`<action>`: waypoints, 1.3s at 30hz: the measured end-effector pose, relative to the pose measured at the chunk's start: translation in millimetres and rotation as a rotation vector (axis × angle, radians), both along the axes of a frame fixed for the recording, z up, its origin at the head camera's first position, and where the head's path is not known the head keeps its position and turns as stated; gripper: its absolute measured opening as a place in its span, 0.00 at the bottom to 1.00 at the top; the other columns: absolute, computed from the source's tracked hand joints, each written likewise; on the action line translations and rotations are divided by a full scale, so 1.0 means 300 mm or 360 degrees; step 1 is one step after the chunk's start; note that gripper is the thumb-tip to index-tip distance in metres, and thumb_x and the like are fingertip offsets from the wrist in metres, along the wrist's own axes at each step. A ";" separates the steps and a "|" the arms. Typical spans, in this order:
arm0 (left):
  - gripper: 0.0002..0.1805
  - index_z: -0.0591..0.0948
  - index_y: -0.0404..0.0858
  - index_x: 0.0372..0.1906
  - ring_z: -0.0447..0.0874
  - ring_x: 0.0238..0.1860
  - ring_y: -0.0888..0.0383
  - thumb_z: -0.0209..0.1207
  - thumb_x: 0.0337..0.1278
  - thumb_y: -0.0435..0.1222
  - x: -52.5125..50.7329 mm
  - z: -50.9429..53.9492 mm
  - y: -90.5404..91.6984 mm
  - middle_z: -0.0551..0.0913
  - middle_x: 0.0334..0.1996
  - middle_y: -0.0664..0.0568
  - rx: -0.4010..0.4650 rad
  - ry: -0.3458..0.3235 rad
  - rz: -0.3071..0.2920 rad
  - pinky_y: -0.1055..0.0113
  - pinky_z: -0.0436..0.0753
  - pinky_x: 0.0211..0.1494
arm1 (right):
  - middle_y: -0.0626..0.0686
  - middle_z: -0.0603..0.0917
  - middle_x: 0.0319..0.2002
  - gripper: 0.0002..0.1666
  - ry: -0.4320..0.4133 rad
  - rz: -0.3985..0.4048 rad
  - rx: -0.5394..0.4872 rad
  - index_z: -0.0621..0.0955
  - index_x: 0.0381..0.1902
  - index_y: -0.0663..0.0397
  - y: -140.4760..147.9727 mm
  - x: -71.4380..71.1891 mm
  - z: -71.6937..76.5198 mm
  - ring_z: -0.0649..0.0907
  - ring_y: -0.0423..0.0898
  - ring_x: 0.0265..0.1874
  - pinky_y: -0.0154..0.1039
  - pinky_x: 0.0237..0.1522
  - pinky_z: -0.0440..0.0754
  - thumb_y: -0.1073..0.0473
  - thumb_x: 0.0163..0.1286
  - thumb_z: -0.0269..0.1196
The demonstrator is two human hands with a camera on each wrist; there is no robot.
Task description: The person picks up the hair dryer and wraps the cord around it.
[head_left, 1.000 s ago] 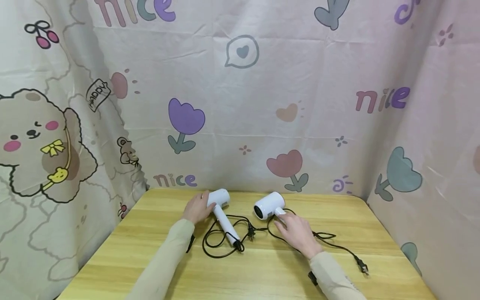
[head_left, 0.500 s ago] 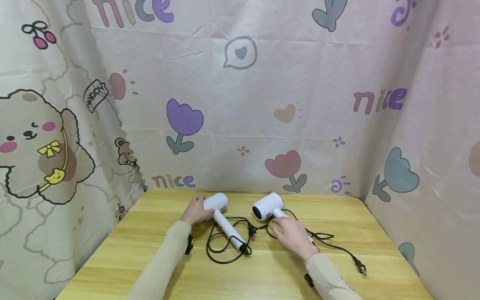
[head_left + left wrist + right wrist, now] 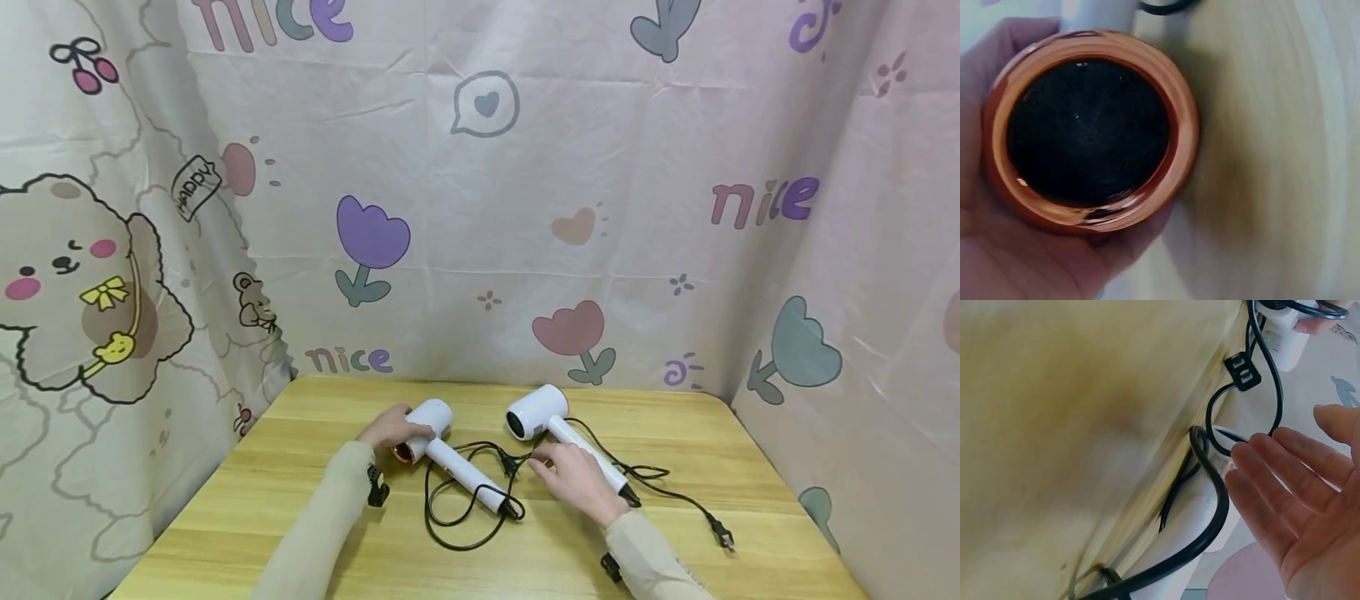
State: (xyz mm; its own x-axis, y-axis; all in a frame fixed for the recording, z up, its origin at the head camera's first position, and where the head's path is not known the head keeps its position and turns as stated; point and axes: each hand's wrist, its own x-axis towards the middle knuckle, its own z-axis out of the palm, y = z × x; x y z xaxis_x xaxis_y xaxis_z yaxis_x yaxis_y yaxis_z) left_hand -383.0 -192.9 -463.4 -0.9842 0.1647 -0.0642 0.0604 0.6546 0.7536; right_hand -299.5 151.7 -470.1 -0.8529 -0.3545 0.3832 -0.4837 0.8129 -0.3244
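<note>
Two white hair dryers lie on the table in the head view. My left hand (image 3: 393, 427) grips the barrel of the left hair dryer (image 3: 465, 475); its handle points right and toward me. The left wrist view shows fingers and palm curled round that barrel, behind its coppery end ring (image 3: 1185, 131) and dark grille. Beside the handle of the right hair dryer (image 3: 542, 410) is my right hand (image 3: 573, 477), its fingers straight in the right wrist view. A black cord (image 3: 1277, 394) passes at the fingertips; whether they touch it I cannot tell.
On the wooden table (image 3: 255, 492), a looped black cord (image 3: 457, 547) lies round the left dryer's handle. A black plug (image 3: 510, 463) lies between the dryers, another plug (image 3: 723, 535) at the right. A printed curtain (image 3: 480, 208) hangs behind and at both sides.
My left hand has drawn the left dryer's barrel nearer and turned it, so its end shows and its handle swung right. My right hand has come off the right dryer's handle, leftward.
</note>
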 end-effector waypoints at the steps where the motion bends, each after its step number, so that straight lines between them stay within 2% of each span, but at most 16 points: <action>1: 0.35 0.74 0.26 0.53 0.82 0.29 0.53 0.71 0.43 0.44 0.002 -0.002 -0.007 0.81 0.35 0.42 0.0047 -0.0014 -0.0021 0.62 0.86 0.29 | 0.47 0.89 0.38 0.12 -0.0035 0.0014 -0.0025 0.87 0.43 0.48 -0.001 0.000 0.001 0.86 0.43 0.35 0.42 0.38 0.84 0.50 0.69 0.62; 5: 0.34 0.74 0.27 0.54 0.82 0.32 0.52 0.71 0.44 0.41 0.011 0.001 -0.038 0.81 0.38 0.41 0.0346 -0.0058 -0.0013 0.60 0.87 0.33 | 0.47 0.89 0.40 0.15 -0.0138 0.0033 -0.0124 0.86 0.46 0.50 -0.006 -0.006 0.005 0.85 0.41 0.37 0.41 0.42 0.84 0.49 0.71 0.60; 7: 0.36 0.73 0.28 0.58 0.83 0.34 0.51 0.72 0.44 0.42 0.018 0.014 -0.049 0.81 0.41 0.39 0.0481 -0.0041 0.0042 0.59 0.87 0.36 | 0.47 0.89 0.36 0.16 -0.0184 0.0039 -0.0194 0.87 0.45 0.49 -0.010 -0.009 0.010 0.85 0.40 0.34 0.39 0.40 0.84 0.48 0.72 0.58; 12: 0.43 0.65 0.31 0.67 0.82 0.45 0.49 0.71 0.48 0.44 0.042 0.072 -0.046 0.77 0.53 0.36 0.0692 0.0112 0.0226 0.61 0.86 0.45 | 0.48 0.88 0.31 0.17 -0.0322 0.0042 -0.0467 0.86 0.45 0.45 -0.024 -0.010 0.041 0.84 0.38 0.30 0.34 0.33 0.81 0.43 0.74 0.55; 16: 0.48 0.59 0.34 0.70 0.78 0.54 0.45 0.71 0.49 0.45 0.067 0.121 -0.017 0.72 0.60 0.36 0.0769 0.0246 0.0303 0.60 0.85 0.51 | 0.54 0.88 0.35 0.21 -0.0497 0.0068 -0.0852 0.82 0.53 0.50 -0.045 -0.014 0.080 0.86 0.44 0.30 0.42 0.32 0.87 0.43 0.73 0.57; 19: 0.51 0.53 0.35 0.73 0.76 0.55 0.42 0.71 0.50 0.43 0.087 0.146 0.013 0.69 0.60 0.35 0.0817 0.0285 0.0298 0.58 0.85 0.50 | 0.64 0.86 0.46 0.29 -0.0784 0.0184 -0.1325 0.74 0.59 0.63 -0.058 -0.017 0.110 0.88 0.51 0.39 0.52 0.44 0.87 0.44 0.74 0.56; 22: 0.51 0.52 0.37 0.74 0.77 0.53 0.43 0.70 0.50 0.41 0.104 0.159 0.041 0.69 0.59 0.35 0.0828 0.0303 0.0251 0.58 0.86 0.48 | 0.74 0.78 0.57 0.34 -0.1066 0.0313 -0.1729 0.65 0.62 0.71 -0.062 -0.022 0.136 0.84 0.58 0.53 0.56 0.59 0.80 0.44 0.77 0.51; 24: 0.49 0.54 0.38 0.73 0.77 0.51 0.45 0.70 0.50 0.40 0.112 0.161 0.055 0.71 0.57 0.36 0.0850 0.0307 0.0203 0.58 0.86 0.47 | 0.74 0.75 0.60 0.36 -0.1196 0.0382 -0.1856 0.62 0.64 0.69 -0.058 -0.026 0.151 0.81 0.58 0.57 0.55 0.64 0.76 0.41 0.77 0.48; 27: 0.45 0.58 0.39 0.72 0.79 0.49 0.48 0.69 0.50 0.38 0.129 0.170 0.067 0.72 0.56 0.36 0.0935 0.0286 0.0137 0.57 0.87 0.47 | 0.72 0.76 0.60 0.38 -0.1353 0.0569 -0.1913 0.60 0.66 0.66 -0.049 -0.031 0.164 0.79 0.57 0.60 0.55 0.69 0.70 0.38 0.78 0.43; 29: 0.44 0.59 0.40 0.72 0.80 0.47 0.49 0.68 0.51 0.36 0.132 0.165 0.070 0.73 0.55 0.36 0.1019 0.0253 0.0084 0.56 0.87 0.46 | 0.68 0.79 0.59 0.36 -0.1474 0.0752 -0.1970 0.64 0.65 0.60 -0.046 -0.032 0.158 0.79 0.56 0.61 0.54 0.70 0.69 0.36 0.79 0.39; 32: 0.43 0.59 0.41 0.72 0.80 0.47 0.50 0.67 0.51 0.36 0.135 0.157 0.075 0.73 0.55 0.37 0.1080 0.0210 0.0015 0.54 0.87 0.47 | 0.65 0.80 0.58 0.38 -0.1683 0.1109 -0.2097 0.68 0.63 0.57 -0.046 -0.030 0.143 0.78 0.57 0.62 0.55 0.72 0.66 0.34 0.78 0.31; 33: 0.44 0.59 0.42 0.72 0.80 0.47 0.51 0.67 0.51 0.36 0.127 0.146 0.075 0.73 0.55 0.37 0.1092 0.0208 0.0001 0.54 0.87 0.47 | 0.63 0.82 0.56 0.38 -0.1722 0.1199 -0.2140 0.70 0.61 0.55 -0.049 -0.029 0.138 0.79 0.57 0.60 0.55 0.70 0.68 0.33 0.78 0.30; 35: 0.44 0.59 0.43 0.72 0.80 0.47 0.50 0.68 0.51 0.37 0.129 0.144 0.079 0.73 0.56 0.37 0.1109 0.0196 -0.0020 0.53 0.87 0.47 | 0.59 0.83 0.52 0.39 -0.1781 0.1308 -0.2160 0.72 0.58 0.54 -0.051 -0.027 0.136 0.83 0.52 0.51 0.49 0.62 0.76 0.33 0.77 0.27; 37: 0.45 0.58 0.45 0.72 0.80 0.48 0.50 0.68 0.50 0.37 0.131 0.147 0.077 0.73 0.56 0.38 0.1095 0.0191 -0.0011 0.54 0.87 0.48 | 0.55 0.82 0.46 0.37 -0.1791 0.1274 -0.2133 0.72 0.56 0.53 -0.049 -0.027 0.142 0.82 0.45 0.38 0.39 0.47 0.80 0.34 0.78 0.28; 39: 0.45 0.58 0.46 0.72 0.80 0.48 0.49 0.68 0.50 0.37 0.132 0.153 0.069 0.73 0.56 0.38 0.1076 0.0183 0.0000 0.54 0.87 0.47 | 0.51 0.79 0.41 0.31 -0.1784 0.1156 -0.2028 0.71 0.55 0.51 -0.039 -0.029 0.155 0.72 0.40 0.29 0.31 0.33 0.72 0.37 0.79 0.32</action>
State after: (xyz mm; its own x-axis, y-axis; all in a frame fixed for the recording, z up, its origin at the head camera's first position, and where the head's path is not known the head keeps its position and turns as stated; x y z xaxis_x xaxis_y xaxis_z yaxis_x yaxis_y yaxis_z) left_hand -343.3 -172.3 -417.5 -0.9787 0.1315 0.1577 0.1645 0.0423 0.9855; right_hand -308.2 139.9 -423.7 -0.6959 -0.7095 0.1109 0.2654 -0.3976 -0.8783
